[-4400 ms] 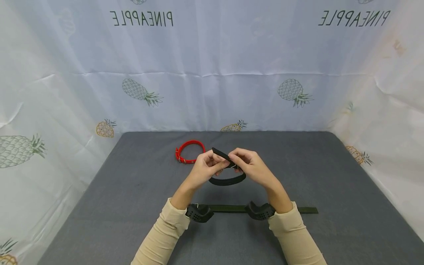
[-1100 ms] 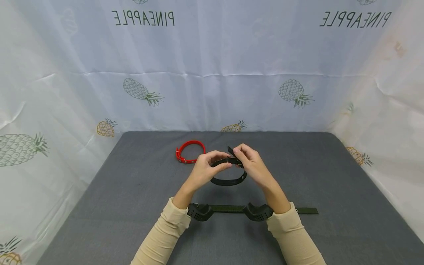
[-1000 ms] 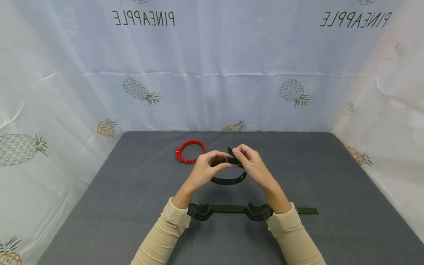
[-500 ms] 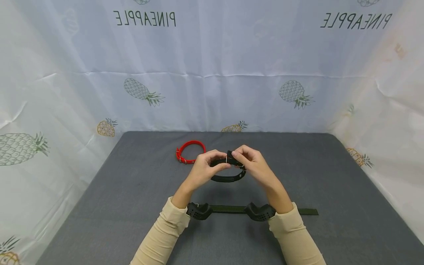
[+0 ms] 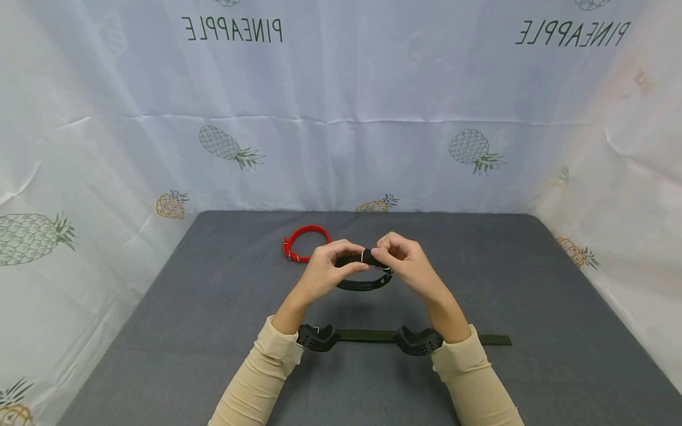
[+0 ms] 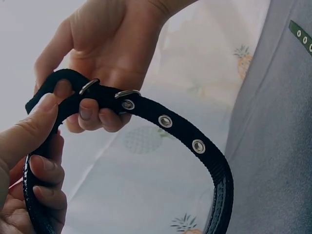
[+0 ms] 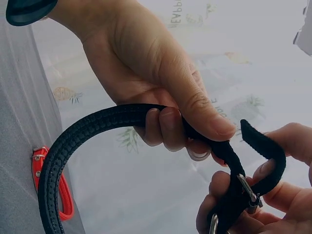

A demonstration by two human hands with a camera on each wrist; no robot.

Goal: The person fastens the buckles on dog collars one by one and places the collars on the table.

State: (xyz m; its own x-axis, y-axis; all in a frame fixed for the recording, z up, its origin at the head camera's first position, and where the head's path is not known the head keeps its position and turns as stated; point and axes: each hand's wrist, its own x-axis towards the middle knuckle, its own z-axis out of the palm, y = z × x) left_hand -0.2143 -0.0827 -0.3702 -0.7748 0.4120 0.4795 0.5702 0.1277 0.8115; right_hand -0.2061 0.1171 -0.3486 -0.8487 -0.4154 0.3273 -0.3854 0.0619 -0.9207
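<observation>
Both hands hold a black buckle collar [image 5: 364, 286] above the table in the head view. My left hand [image 5: 324, 271] grips its padded band, thumb on top, left of the buckle. My right hand [image 5: 409, 266] pinches the collar at the metal buckle [image 7: 249, 192]. In the right wrist view the free strap end [image 7: 263, 141] curls up beside the right fingers. The left wrist view shows metal eyelets [image 6: 165, 121] along the strap and the padded part curving below.
A red collar [image 5: 311, 228] lies in a loop on the grey table [image 5: 213, 284] behind the left hand. A dark green strap [image 5: 367, 336] lies straight across the table below the wrists. Printed white curtains [image 5: 341, 89] surround the table.
The black strap end, raised beside the right thumb about a second ago, now lies lower between the hands. Both hands have stayed nearly in place, the left slightly further left.
</observation>
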